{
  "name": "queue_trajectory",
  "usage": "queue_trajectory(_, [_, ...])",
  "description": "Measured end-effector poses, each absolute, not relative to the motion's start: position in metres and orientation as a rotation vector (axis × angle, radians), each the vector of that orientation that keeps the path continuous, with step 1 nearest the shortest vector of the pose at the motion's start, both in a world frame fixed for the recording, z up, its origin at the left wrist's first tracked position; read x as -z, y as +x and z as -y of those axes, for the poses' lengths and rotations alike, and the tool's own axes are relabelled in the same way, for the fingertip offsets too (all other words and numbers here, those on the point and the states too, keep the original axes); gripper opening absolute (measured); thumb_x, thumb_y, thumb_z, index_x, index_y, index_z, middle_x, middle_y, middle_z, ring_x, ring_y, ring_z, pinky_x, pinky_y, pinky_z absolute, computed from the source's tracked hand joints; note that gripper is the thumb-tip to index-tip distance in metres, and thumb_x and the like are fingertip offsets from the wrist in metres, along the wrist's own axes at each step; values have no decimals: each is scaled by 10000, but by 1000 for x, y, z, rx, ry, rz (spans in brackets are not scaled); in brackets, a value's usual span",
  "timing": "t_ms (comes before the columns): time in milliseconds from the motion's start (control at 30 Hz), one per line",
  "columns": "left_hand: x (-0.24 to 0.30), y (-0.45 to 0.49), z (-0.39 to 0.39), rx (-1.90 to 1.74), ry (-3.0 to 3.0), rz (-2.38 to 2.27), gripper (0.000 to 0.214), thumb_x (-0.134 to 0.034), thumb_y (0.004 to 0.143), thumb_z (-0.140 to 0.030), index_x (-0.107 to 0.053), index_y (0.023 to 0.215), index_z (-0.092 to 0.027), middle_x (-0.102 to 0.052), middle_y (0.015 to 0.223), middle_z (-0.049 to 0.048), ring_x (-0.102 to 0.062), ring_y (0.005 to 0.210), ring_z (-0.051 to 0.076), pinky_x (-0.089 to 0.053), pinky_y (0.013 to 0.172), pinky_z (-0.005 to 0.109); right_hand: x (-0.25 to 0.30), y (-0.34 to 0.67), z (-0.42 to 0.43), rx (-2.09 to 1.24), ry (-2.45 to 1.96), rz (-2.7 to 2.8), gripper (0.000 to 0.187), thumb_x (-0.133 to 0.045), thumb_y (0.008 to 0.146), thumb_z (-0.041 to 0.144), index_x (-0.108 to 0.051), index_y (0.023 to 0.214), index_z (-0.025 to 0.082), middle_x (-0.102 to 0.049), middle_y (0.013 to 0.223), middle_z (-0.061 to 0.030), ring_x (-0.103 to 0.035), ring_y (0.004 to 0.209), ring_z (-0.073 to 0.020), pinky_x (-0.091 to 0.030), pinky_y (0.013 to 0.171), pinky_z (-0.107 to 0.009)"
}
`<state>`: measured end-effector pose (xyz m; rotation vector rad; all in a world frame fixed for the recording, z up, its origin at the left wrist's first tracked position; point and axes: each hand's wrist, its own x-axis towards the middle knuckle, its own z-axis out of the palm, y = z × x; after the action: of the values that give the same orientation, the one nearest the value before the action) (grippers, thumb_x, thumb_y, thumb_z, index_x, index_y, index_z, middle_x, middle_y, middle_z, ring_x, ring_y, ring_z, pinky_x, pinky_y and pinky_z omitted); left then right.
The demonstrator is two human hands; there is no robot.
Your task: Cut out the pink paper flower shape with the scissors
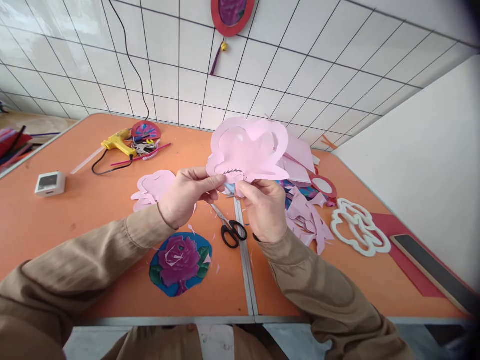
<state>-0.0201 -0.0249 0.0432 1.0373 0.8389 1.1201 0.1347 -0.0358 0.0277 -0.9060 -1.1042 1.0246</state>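
Left hand (185,194) and right hand (265,207) pinch a pink cutout (243,147) (wavy-edged) by its near edge.

The pink cut-out (245,145) hides part of the pink paper (302,159) behind it and some fingers of the left hand (183,195) and right hand (266,207); its small dark marks (233,171) are too fine to read, perhaps a leafy sprig. The left hand covers part of another pink piece (157,185). The top edge cuts off the red-framed oval (232,11), the left edge the coloured bundle (12,145), and the dark-topped bar (431,270) fades into blur at right.
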Motion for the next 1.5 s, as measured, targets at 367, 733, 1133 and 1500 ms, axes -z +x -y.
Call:
queue_trajectory(367, [-51, -11, 33, -1078, 594, -828, 236, -617, 890, -49, -745, 696, -87, -731, 680, 64, -695, 640, 80, -545, 608, 127, -22, 134, 35, -1050, -888, 1100, 170, -701, 710, 178, -616, 566, 206, -578, 559, 39, -510, 580, -114, -410, 606, -304])
queue_trajectory(733, [-49, -7, 34, -1143, 506, -779, 240, -588, 902, -11, -728, 714, -64, -755, 751, 65, -734, 721, 86, -568, 688, 108, -15, 133, 33, -1015, -883, 1080, 132, -714, 717, 183, -625, 620, 195, -611, 580, 46, -540, 586, -110, -433, 608, -286])
queue_trajectory(1133, [-49, -6, 38, -1164, 500, -773, 225, -616, 877, -14, -726, 694, -89, -745, 729, 39, -739, 715, 90, -569, 682, 108, -12, 132, 35, -990, -850, 1100, 111, -716, 733, 187, -638, 655, 196, -619, 608, 46, -548, 605, -109, -453, 621, -287])
queue_trajectory(1500, [-46, -11, 33, -1210, 693, -795, 168, -670, 864, -90, -747, 716, -109, -778, 743, 75, -756, 751, 124, -581, 711, 149, -13, 152, 34, -1153, -1024, 1220, 316, -611, 810, 514, -603, 749, 204, -644, 706, -13, -586, 612, -147, -410, 529, -285])
